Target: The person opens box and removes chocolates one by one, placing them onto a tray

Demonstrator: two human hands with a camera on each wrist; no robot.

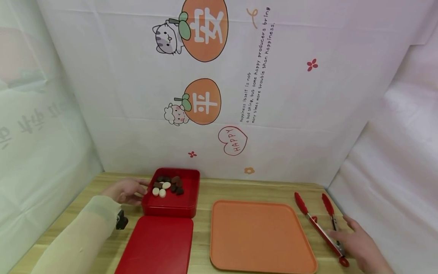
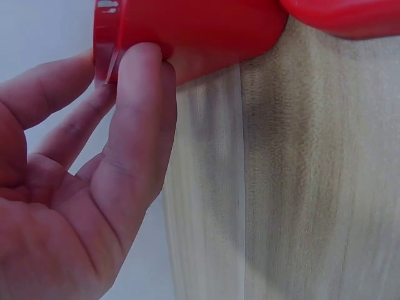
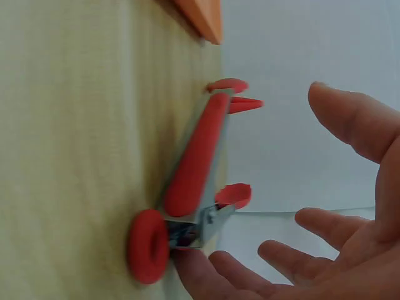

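Note:
A red box (image 1: 172, 208) holding several dark, brown and white chocolate-like pieces (image 1: 166, 185) stands at the back left. My left hand (image 1: 131, 190) is at its left side, with fairly straight fingers (image 2: 139, 94) touching the outer wall by the rim (image 2: 107, 37) in the left wrist view. On the right lie red-tipped tongs (image 1: 321, 231) with their arms spread. Beside their ring end, my right hand (image 1: 357, 239) has its fingers spread; in the right wrist view one fingertip overlaps the hinge area and nothing is gripped.
A flat red lid (image 1: 159, 243) lies in front of the red box, right against it in the head view. An orange tray (image 1: 260, 236) sits between the lid and the tongs. White printed cloth (image 1: 273, 144) stands behind the wooden table (image 1: 203, 232) and along both sides.

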